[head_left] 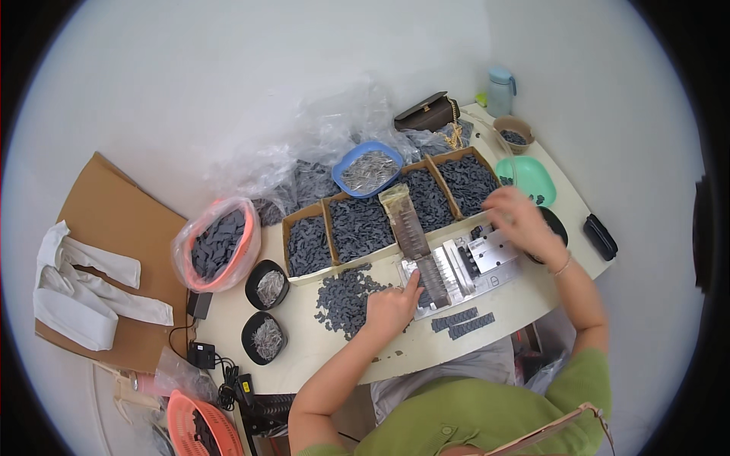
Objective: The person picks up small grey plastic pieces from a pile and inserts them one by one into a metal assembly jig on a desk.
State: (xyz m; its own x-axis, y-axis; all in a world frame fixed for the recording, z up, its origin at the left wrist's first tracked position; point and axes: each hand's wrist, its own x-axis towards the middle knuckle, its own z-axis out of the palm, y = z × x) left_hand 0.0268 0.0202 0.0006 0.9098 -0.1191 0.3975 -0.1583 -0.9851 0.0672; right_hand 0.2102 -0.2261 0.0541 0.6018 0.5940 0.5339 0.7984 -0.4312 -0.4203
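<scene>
My left hand rests at the left side of a metal jig, its index finger stretched out and touching the edge by a row of dark grey pieces. No held thing shows in it; its other fingers are partly curled. A clear, ridged plastic strip slopes from the divided box down to the jig. Over the jig's right end, beside a silver block, is my right hand, smeared by motion, so its grip is unclear. Linked grey strips lie in front of the jig. Loose grey pieces are heaped left of it.
Behind the jig stands a divided cardboard box of grey pieces. A blue basin and black bowls hold metal pins. Left is a bagged pink basket; right are a green tray and a black case.
</scene>
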